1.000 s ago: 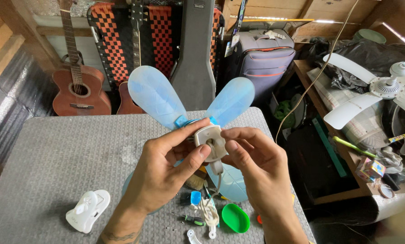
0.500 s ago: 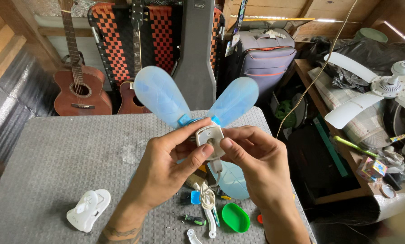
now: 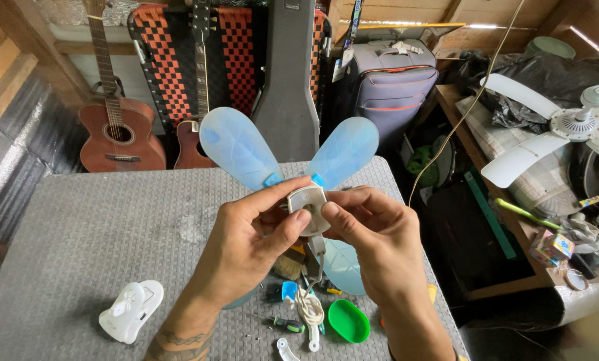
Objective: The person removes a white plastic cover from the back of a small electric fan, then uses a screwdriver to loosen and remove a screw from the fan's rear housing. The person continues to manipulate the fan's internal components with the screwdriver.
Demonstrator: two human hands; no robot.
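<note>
A small fan with translucent blue blades (image 3: 236, 147) is held up above the grey textured surface (image 3: 99, 227), near its far right part, with its white motor housing (image 3: 307, 204) turned toward the camera. The housing is pinched from the left by the left hand (image 3: 246, 251), whose grip is closed on it with the thumb pressed against the housing's face and the fingers wrapped over its top edge. It is pinched from the right by the right hand (image 3: 373, 241), thumb on the face and fingers curled behind. Two blades are seen rising to the far left and far right of the housing, and a third blade (image 3: 343, 267) hangs below, partly hidden by the right hand. A white cord (image 3: 311, 304) drops from the housing to a bundled coil on the surface. Near it lie a green oval cap (image 3: 348, 321), a small screwdriver (image 3: 287, 325) and a small blue piece (image 3: 289, 291). A white plastic cover (image 3: 131, 311) rests on the near left of the surface, well apart from the hands. Beyond the far edge stand a brown acoustic guitar (image 3: 115, 130), a grey guitar case (image 3: 287, 80) and a grey suitcase (image 3: 389, 83). A white ceiling fan (image 3: 566, 127) lies on clutter at the right.
</note>
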